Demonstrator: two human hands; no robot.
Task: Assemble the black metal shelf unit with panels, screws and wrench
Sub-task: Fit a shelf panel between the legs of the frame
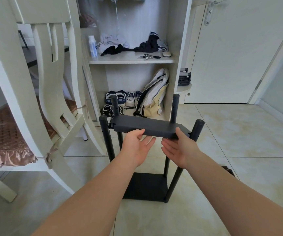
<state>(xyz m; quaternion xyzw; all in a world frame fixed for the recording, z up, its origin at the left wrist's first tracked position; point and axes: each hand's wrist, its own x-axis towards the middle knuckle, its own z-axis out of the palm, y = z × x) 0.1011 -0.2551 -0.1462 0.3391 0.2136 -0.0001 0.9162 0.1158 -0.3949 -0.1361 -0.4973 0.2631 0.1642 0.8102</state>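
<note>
Panel (147, 124): flat, matte black, corners notched.

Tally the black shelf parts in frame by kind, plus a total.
Black posts: 4
Black panels: 2 (held panel, base panel)
Total: 6

Both bare forearms reach forward from the near edge and converge at centre. Left hand (137, 143) is palm-up, with the thumb laid over the near edge of the panel (147, 125) and the fingers extended below it. Right hand (176, 147) mirrors this: thumb on top, fingers straight underneath, pointing left.
</note>
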